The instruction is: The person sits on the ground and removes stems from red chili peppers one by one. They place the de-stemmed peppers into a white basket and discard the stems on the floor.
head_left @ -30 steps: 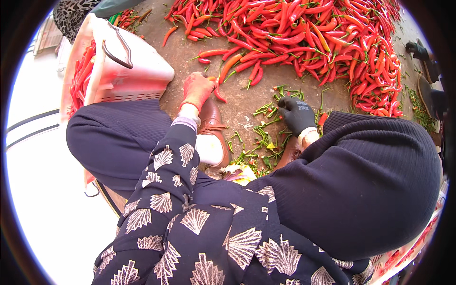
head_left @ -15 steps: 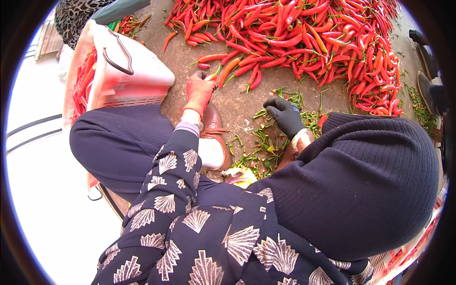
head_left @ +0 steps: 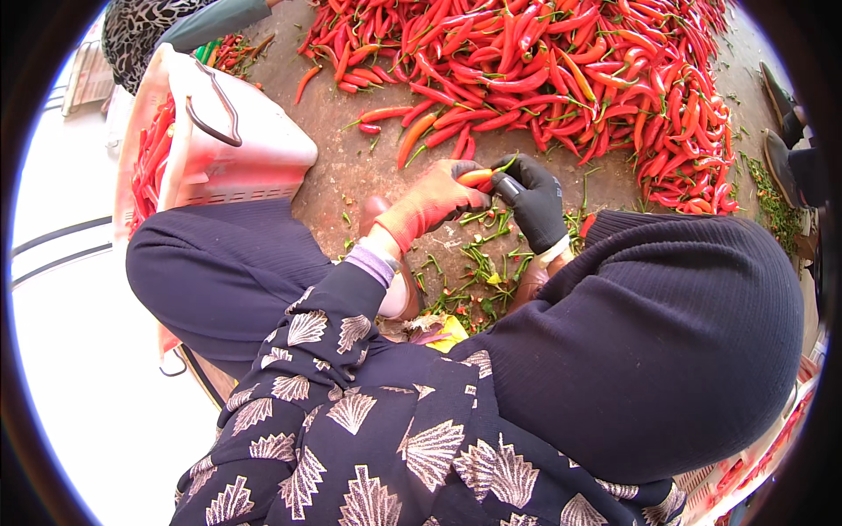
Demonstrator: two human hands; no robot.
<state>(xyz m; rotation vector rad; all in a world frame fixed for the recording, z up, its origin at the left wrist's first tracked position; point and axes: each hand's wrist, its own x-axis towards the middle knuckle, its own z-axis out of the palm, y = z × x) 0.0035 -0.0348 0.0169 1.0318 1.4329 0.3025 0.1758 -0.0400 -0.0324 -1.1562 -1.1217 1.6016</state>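
Observation:
A red-orange chili pepper (head_left: 474, 178) is gripped in my left hand (head_left: 428, 203), which wears an orange glove with dark fingertips. Its green stem (head_left: 506, 164) points up to the right. My right hand (head_left: 537, 203), in a black glove, meets it there with the fingers closed at the stem end; the exact pinch is partly hidden. Just beyond my hands, a few loose chilies (head_left: 417, 138) lie at the near edge of a large heap of red chilies (head_left: 535, 70). Below my hands, cut-off green stems (head_left: 478, 267) are scattered on the floor.
At the left stands a pale pink plastic crate (head_left: 241, 153) with a dark handle, holding red chilies (head_left: 153, 158). Another person's sleeve (head_left: 210, 22) shows at upper left. Dark shoes (head_left: 781, 167) are at the far right. Another crate edge (head_left: 745, 473) is at lower right.
My left hand has come right and toward me from the heap's edge, bringing a chili to my right hand. My right hand has risen slightly and closed at its stem end.

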